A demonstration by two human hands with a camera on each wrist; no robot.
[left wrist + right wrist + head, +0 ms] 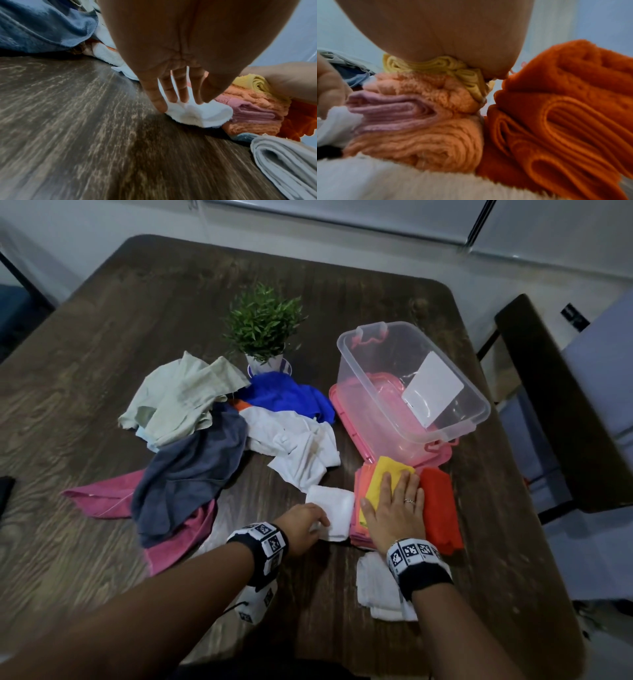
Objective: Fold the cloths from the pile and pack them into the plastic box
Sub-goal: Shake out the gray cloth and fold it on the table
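Note:
A small folded white cloth (334, 508) (197, 116) lies on the table left of a folded stack. My left hand (308, 525) (180, 89) touches its near end with straight fingers. The stack holds pink (388, 108) and peach (419, 146) cloths with a yellow cloth (380, 477) (436, 65) on top. My right hand (397, 494) (436, 33) presses flat on the yellow one. A folded orange cloth (440, 508) (565, 108) lies against the stack's right side. The clear plastic box (479, 402) stands behind on its pink lid (346, 412). The unfolded pile (205, 422) spreads to the left.
A potted plant (263, 323) stands behind the pile. Another folded white cloth (373, 587) (283, 162) lies under my right wrist. A dark chair (548, 405) stands off the table's right edge. A black object (5, 491) sits at the left edge.

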